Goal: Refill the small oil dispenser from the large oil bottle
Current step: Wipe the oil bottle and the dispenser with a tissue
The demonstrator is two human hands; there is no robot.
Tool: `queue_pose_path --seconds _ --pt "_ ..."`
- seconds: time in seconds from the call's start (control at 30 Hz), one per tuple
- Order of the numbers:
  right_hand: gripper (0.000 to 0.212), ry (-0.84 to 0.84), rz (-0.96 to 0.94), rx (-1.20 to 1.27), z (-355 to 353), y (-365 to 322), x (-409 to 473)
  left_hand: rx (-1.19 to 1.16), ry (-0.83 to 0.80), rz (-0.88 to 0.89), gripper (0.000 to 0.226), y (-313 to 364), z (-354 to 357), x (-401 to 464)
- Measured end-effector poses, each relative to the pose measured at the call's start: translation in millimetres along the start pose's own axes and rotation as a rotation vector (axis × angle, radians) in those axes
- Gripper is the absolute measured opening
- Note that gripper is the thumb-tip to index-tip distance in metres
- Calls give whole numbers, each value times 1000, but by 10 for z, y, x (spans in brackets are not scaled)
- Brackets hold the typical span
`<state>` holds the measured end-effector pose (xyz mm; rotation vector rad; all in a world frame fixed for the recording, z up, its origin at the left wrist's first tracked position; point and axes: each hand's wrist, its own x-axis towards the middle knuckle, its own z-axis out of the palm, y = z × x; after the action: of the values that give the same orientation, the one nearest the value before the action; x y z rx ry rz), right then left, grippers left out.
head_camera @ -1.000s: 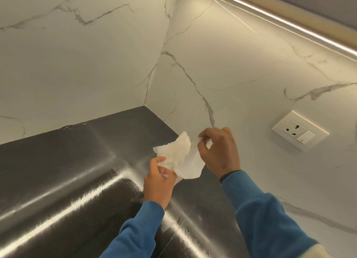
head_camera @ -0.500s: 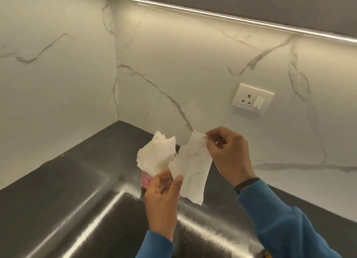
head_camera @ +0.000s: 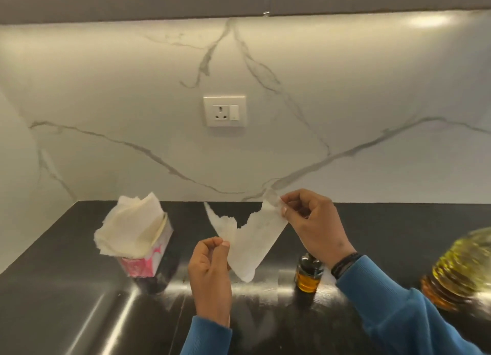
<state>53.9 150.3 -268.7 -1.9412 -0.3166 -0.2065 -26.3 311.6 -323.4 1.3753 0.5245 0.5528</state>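
Both hands hold one torn white tissue (head_camera: 255,237) above the black counter. My left hand (head_camera: 211,269) pinches its lower left edge, and my right hand (head_camera: 313,221) pinches its upper right corner. The small oil dispenser (head_camera: 308,276), a glass jar with amber oil at its bottom, stands on the counter just under my right wrist; its top is partly hidden. The large oil bottle (head_camera: 462,268), full of yellow oil and blurred, sits at the right edge of the view.
A pink tissue box (head_camera: 144,264) with a thick wad of white tissues sticking out stands on the black counter (head_camera: 79,288) at the left. A white socket (head_camera: 224,111) is set in the marble wall behind.
The view has swung right from the counter corner, bringing the dispenser and large bottle into sight. The tissue has come free of the box, and my left hand has moved from the box to the sheet.
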Motion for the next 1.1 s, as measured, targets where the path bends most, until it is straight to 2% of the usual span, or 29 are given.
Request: queue_pose_path --seconds 0.13,0.3,0.4,0.47,0.53,0.6,0.67,0.73,0.77,0.83,0.9,1.0,1.1 --pt "11 70 64 30 -539 230 -154 52 -58 96 11 119 418 -338" --pt "18 214 147 63 -1105 491 -379 204 -78 309 12 209 875 -737" --pt "47 386 88 -11 -1365 537 -561 243 -166 408 15 239 1093 -955" --pt "59 407 -46 -38 -1508 493 -677 272 -268 438 16 256 1177 -1065" --pt "62 286 -156 -93 -1677 470 -766 315 -411 447 17 256 1259 -1164" --pt "70 49 -197 -157 -1846 477 -819 352 -565 450 19 260 1342 -1263" --pt "83 -195 -184 -159 -1984 538 -842 363 -684 440 19 263 1416 -1339" --pt "84 -352 -124 -119 -2090 668 -875 366 -750 439 11 243 1507 -1402" --pt "75 -395 -84 -98 -2133 752 -902 367 -754 448 8 218 1547 -1432" --pt "44 -457 -10 -68 -2211 908 -962 348 -697 449 7 159 1620 -1488" --pt "25 -518 70 6 -2296 1029 -1045 306 -617 380 15 108 1690 -1563" --pt "22 -488 154 190 -2389 1118 -1154 330 -650 253 38 -2 1692 -1660" --pt "27 -443 192 317 -2437 1145 -1219 378 -677 197 42 -110 1679 -1735"
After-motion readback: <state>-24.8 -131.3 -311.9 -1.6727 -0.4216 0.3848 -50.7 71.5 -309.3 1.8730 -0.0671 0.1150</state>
